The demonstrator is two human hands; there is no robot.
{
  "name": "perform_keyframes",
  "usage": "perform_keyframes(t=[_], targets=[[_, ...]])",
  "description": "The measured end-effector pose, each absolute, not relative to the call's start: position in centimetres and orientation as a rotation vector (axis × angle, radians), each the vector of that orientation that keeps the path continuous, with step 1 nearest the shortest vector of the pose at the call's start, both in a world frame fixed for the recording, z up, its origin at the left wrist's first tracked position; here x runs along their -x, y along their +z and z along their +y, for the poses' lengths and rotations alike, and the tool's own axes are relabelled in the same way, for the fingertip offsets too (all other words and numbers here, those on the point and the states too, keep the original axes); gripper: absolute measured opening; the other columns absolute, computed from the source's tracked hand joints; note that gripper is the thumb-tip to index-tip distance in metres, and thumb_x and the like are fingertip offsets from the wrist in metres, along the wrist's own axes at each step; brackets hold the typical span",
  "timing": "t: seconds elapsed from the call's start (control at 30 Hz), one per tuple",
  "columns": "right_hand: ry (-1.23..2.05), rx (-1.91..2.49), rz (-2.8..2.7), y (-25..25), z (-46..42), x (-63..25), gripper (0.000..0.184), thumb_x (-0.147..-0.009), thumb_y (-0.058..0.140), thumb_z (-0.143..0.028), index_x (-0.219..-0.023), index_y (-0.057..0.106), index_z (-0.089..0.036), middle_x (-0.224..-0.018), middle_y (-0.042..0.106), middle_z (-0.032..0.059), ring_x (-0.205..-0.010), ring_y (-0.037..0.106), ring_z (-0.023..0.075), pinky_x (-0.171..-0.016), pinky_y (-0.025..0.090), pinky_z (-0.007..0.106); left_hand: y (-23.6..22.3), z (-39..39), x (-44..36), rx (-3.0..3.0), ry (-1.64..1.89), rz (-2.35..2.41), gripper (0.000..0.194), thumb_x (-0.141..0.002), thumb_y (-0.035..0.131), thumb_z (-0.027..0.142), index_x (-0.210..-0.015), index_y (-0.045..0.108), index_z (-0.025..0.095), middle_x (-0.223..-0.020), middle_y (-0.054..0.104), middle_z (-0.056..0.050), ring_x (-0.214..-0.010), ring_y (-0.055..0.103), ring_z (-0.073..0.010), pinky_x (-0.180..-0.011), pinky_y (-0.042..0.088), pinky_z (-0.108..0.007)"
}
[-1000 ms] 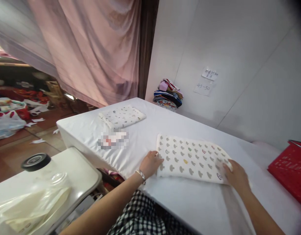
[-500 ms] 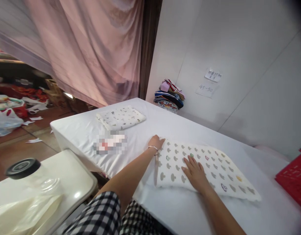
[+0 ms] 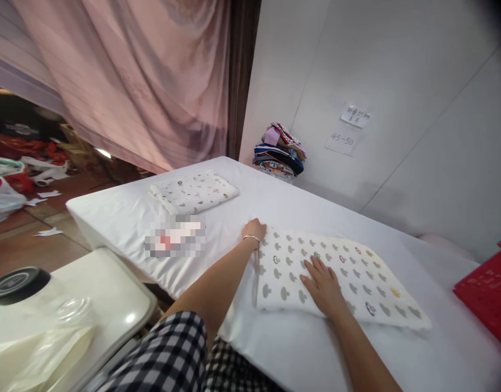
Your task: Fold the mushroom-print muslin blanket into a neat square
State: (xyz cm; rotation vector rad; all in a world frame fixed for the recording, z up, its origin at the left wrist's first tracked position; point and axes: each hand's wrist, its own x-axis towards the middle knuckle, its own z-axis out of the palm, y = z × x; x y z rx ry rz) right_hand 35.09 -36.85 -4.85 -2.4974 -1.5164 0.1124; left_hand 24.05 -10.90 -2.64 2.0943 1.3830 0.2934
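A white folded cloth with a grey mushroom-like print and a few coloured figures (image 3: 283, 277) lies flat on the white-covered table (image 3: 307, 348). At its far left corner, my left hand (image 3: 254, 230) is closed on the cloth's edge, its fingertips partly hidden. My right hand (image 3: 323, 286) rests palm down on the middle of the same cloth, fingers stretched out and a little spread. Farther left lies a second folded cloth (image 3: 195, 191), white with small scattered prints. Between it and my left forearm is a pixelated pink and red item (image 3: 174, 237) that I cannot make out.
A stack of folded clothes (image 3: 279, 152) stands by the wall behind the table. A red container (image 3: 484, 294) is at the right. On the left, a cream surface (image 3: 123, 294) carries a black round object (image 3: 19, 284) and clear plastic. A pink curtain (image 3: 152, 81) hangs behind.
The view has shifted slightly, moving most things a little left. My left hand's fingers look more curled at the cloth's corner. My right hand stays flat on the cloth.
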Motion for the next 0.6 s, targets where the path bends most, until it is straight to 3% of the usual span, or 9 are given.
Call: perform_keyframes(t=[0.33, 0.6], targets=[[0.115, 2.500, -1.506, -4.2, -36.6, -34.8, 0.055, -0.088, 0.029, -0.054, -0.134, 0.040, -0.025, -0.147, 0.026, 0.0022, -0.136, 0.017, 0.0196, -0.108, 0.012, 0.042, -1.2, -13.3, -21.8, -2.105, 0.204, 1.338, 0.055, -0.076, 0.049, 0.051, -0.115, 0.050, 0.011, -0.117, 0.057, -0.019, -0.106, 0.056, -0.0280, -0.080, 0.043, -0.033], [0.168, 2.499, -1.469, -3.7, -36.3, -34.5, 0.056, -0.088, 0.028, -0.055, -0.135, 0.039, -0.026, -0.147, 0.024, 0.0015, -0.136, 0.015, 0.0194, -0.109, 0.009, 0.040, -2.2, -17.7, -18.3, -1.950, 0.176, 1.094, 0.039, -0.067, 0.060, 0.049, -0.087, 0.062, 0.016, -0.095, 0.068, -0.011, -0.089, 0.063, -0.0249, -0.071, 0.046, -0.029]])
